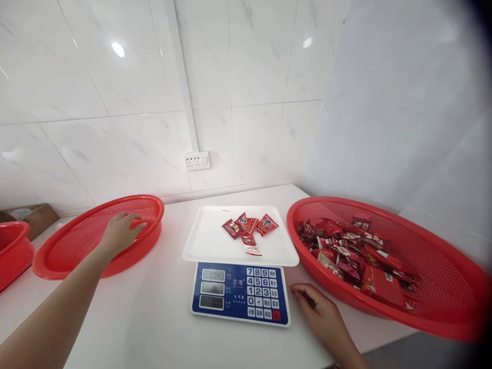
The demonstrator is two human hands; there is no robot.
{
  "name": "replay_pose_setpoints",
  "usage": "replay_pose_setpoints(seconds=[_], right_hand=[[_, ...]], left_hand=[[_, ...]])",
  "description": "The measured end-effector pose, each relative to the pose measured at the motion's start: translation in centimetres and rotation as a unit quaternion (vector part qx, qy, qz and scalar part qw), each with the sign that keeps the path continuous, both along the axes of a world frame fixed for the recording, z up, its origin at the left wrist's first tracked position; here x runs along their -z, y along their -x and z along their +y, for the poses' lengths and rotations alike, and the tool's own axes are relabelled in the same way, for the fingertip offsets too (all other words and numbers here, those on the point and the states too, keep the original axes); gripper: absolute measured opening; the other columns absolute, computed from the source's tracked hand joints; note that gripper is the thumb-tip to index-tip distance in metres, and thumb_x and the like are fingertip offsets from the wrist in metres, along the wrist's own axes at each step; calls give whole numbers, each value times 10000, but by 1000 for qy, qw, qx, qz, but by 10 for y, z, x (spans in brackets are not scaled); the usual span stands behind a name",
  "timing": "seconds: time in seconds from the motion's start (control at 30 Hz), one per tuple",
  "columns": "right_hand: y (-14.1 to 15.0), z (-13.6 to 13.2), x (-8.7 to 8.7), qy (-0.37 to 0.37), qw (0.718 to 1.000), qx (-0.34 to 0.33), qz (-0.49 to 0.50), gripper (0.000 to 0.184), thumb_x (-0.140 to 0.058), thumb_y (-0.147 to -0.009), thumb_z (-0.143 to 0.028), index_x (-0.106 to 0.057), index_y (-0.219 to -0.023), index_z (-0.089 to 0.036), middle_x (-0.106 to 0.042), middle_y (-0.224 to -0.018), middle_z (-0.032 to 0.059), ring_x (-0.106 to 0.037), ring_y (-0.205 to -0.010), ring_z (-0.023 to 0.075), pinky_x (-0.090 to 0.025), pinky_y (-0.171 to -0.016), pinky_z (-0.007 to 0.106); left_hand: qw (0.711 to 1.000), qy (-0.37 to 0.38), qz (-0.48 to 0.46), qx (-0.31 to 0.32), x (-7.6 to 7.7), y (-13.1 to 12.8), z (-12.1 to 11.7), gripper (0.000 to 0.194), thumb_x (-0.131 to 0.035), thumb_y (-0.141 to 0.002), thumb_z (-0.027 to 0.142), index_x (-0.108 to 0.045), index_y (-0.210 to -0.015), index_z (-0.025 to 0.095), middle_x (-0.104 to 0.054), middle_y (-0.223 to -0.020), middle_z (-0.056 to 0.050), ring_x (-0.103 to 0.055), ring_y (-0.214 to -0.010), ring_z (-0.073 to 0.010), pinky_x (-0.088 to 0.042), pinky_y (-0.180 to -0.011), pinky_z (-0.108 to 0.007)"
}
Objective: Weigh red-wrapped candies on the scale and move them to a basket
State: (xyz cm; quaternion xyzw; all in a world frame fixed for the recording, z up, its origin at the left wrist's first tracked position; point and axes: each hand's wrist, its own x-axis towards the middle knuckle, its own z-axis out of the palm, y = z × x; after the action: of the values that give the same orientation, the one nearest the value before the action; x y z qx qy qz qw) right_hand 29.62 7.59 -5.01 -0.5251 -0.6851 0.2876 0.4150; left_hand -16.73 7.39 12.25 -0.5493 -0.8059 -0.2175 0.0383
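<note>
My left hand (122, 233) reaches over the red perforated basket (73, 245) at left, its fingers stretched and apart. No object shows in it; the basket floor beneath is partly hidden. My right hand (323, 311) rests on the table with loosely curled fingers, by the right edge of the blue digital scale (240, 294). I see nothing held in it. On the scale's white tray (205, 233) lie several small red snack packets (249, 228), some overlapping. The scale's displays (212, 288) are lit, with digits too faint to read surely.
A larger red basket (434, 256) at right holds many red snack packets (355, 246) and a red box (382, 287). Another red basket (13, 251) and a cardboard box (38, 218) stand at far left. A wall socket (197, 161) is behind the white table (154, 307).
</note>
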Motion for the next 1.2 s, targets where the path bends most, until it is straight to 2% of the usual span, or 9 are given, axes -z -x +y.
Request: replay_pose_setpoints(seconds=[0.1,0.23,0.33,0.43,0.53,0.6,0.7,1.0,1.2], right_hand=[[1,0,0,14,1000,0,-8,216,-491,-798,-346,-668,-818,-223,-707,-860,54,-660,-804,217,-531,-713,303],[1,-1,0,20,1000,7,-15,225,-481,-805,-350,-665,-823,-222,-705,-872,54,-659,-815,218,-528,-724,309],[1,-2,-2,15,1000,9,-11,224,-481,-799,-348,-663,-816,-219,-703,-864,59,-657,-809,222,-527,-725,318],[2,-3,-5,20,1000,9,-6,231,-473,-797,-345,-661,-819,-213,-701,-861,65,-656,-800,222,-524,-718,321],[3,-3,-6,27,1000,7,-3,231,-468,-796,-339,-658,-815,-209,-699,-854,64,-654,-796,218,-519,-722,317],[3,-3,-7,29,1000,3,-3,225,-468,-798,-333,-655,-814,-208,-698,-856,61,-652,-802,216,-516,-732,317],[3,-3,-6,27,1000,1,2,217,-469,-804,-320,-654,-821,-209,-696,-870,62,-650,-816,214,-512,-743,317],[5,-1,-6,26,999,5,36,196,-499,-778,-304,-671,-788,-211,-703,-834,51,-653,-787,221,-516,-724,333],[4,-3,-7,21,999,1,44,181,-502,-782,-279,-667,-797,-206,-701,-831,52,-651,-777,215,-513,-722,326]], left_hand=[[997,-6,-1,81,6,-49,25,364,-416,-808,436,-557,-1014,170,-515,-1238,-134,-397,-1218,-305,-332,-1000,-462],[970,24,-18,243,16,-139,63,419,-399,-835,489,-513,-1146,234,-527,-1271,-33,-450,-1194,-171,-340,-1021,-299],[949,61,-23,310,24,-194,80,570,-345,-828,584,-447,-1256,222,-504,-1305,-63,-406,-1243,-205,-342,-1021,-328],[933,104,-15,343,30,-225,84,729,-327,-775,685,-337,-1350,238,-439,-1356,-112,-376,-1265,-280,-360,-993,-422],[923,132,12,361,35,-237,81,779,-472,-678,705,-343,-1341,318,-345,-1417,-113,-309,-1295,-341,-303,-1000,-536],[922,133,32,363,38,-241,79,711,-504,-687,653,-382,-1311,336,-322,-1424,-104,-289,-1297,-343,-285,-997,-555],[927,115,55,353,40,-244,78,588,-441,-752,593,-425,-1271,317,-396,-1347,-102,-358,-1233,-324,-330,-960,-516],[946,84,57,309,41,-246,81,409,-520,-733,489,-507,-1081,274,-535,-1052,-69,-542,-974,-261,-415,-819,-404],[949,85,38,302,33,-241,89,282,-350,-857,438,-535,-930,238,-571,-955,-48,-585,-845,-202,-423,-734,-332]])
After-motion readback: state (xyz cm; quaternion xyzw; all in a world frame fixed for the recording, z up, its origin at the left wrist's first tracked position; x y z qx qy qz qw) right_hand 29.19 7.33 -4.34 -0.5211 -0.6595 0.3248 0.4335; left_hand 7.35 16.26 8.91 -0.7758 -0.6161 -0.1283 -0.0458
